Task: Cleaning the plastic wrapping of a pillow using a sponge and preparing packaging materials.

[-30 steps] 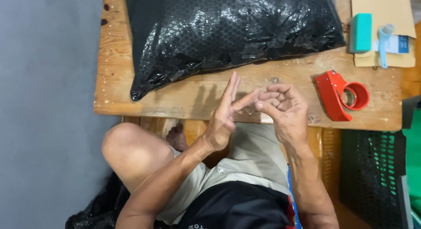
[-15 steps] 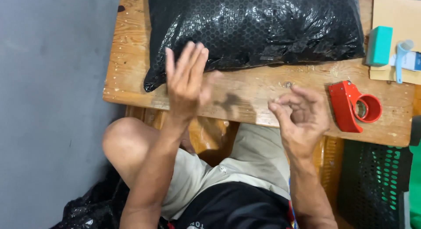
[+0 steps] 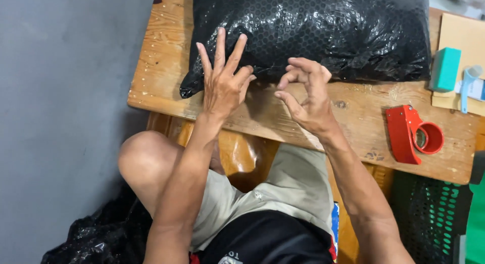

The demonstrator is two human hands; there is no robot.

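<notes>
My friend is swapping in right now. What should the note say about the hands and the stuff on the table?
Left hand: open, fingers spread, lying on the near edge of the black bubble-wrap parcel.
Right hand: fingers curled, at the parcel's near edge; holds nothing that shows.
Parcel lies across the wooden table.
Red tape dispenser sits untouched to the right; teal block beyond it.
Done: parcel is wrapped. Whether its near edge is taped cannot be told.

Single head-worn cam, looking steeply down, close range. Near edge of frame: the wearer's lap and knee. Far edge: wooden table (image 3: pixel 161 57) with black bubble-wrap parcel (image 3: pixel 323 26). Left: grey floor. Right: red tape dispenser (image 3: pixel 411 135). No second view, so nothing shared.
</notes>
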